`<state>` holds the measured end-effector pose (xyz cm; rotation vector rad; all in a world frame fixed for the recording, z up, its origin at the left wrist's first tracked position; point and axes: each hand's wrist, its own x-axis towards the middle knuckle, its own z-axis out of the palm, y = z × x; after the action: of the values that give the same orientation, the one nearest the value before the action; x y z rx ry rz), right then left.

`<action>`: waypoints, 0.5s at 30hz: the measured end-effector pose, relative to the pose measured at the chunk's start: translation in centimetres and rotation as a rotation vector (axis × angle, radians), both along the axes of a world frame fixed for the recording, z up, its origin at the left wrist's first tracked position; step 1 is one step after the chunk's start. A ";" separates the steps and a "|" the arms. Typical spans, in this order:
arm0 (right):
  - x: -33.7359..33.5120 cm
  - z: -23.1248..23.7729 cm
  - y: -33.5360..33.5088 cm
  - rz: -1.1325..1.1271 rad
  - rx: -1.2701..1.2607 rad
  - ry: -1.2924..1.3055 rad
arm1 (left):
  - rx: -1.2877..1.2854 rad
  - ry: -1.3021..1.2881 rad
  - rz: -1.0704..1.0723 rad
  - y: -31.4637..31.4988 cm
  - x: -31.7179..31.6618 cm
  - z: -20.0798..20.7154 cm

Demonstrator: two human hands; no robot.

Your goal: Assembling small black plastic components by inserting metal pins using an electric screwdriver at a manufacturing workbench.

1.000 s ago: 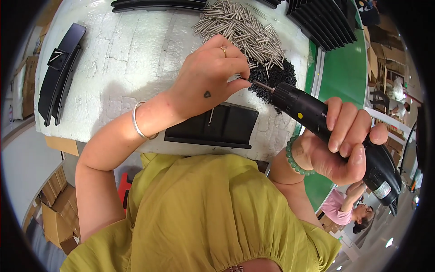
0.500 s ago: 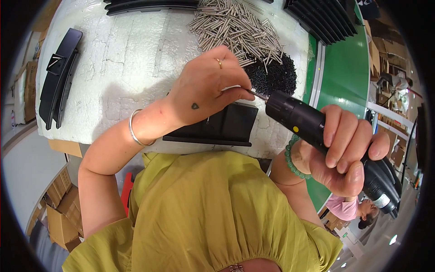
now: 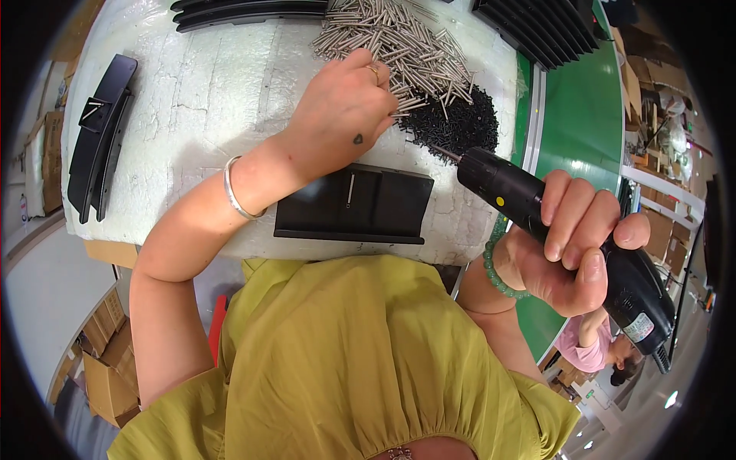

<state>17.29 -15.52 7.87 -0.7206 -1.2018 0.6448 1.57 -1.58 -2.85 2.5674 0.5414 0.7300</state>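
Observation:
In my right hand [image 3: 579,245] is a black electric screwdriver [image 3: 502,188], gripped round its body with the thin bit pointing left toward a heap of small black screws [image 3: 460,123]. My left hand [image 3: 337,111] is at the lower left edge of a pile of silver metal pins [image 3: 406,46]. Its fingers are curled, and the tips are hidden, so what they hold cannot be made out. Close in front of me lies a black panel [image 3: 383,203] with a raised near edge. One silver pin [image 3: 351,190] rests on it, pointing away from me.
Two curved black parts [image 3: 100,146] lie at the left of the white-covered table [image 3: 207,84]. More black parts [image 3: 253,11] are at the far edge, and a ribbed black stack [image 3: 537,31] stands far right beside a green surface [image 3: 579,115]. A person in pink [image 3: 586,345] is beyond.
My left hand has moved away from the screwdriver bit, up and left to the pins' edge, uncovering the panel and its pin. The screwdriver has shifted slightly, still in my right hand.

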 end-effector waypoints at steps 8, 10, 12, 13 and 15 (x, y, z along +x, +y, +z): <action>-0.4 0.2 -0.6 -0.012 -0.012 0.049 | -0.089 -0.080 0.020 -1.6 -2.1 2.2; -0.7 0.4 -0.9 0.027 -0.034 0.029 | -0.168 -0.085 0.047 -2.7 -3.9 2.7; -1.4 0.1 -1.0 0.054 -0.026 0.019 | -0.247 -0.092 0.076 -4.1 -5.1 3.0; -1.3 0.1 -0.9 0.118 -0.030 0.001 | -0.236 -0.098 0.064 -4.8 -5.5 3.2; -1.4 -0.1 -1.0 0.180 -0.038 -0.014 | -0.204 -0.111 0.068 -5.8 -5.8 2.8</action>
<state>15.86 -16.52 7.79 -0.6541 -1.2801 0.8149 -4.20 -7.43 -0.06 2.3155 0.6347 0.7922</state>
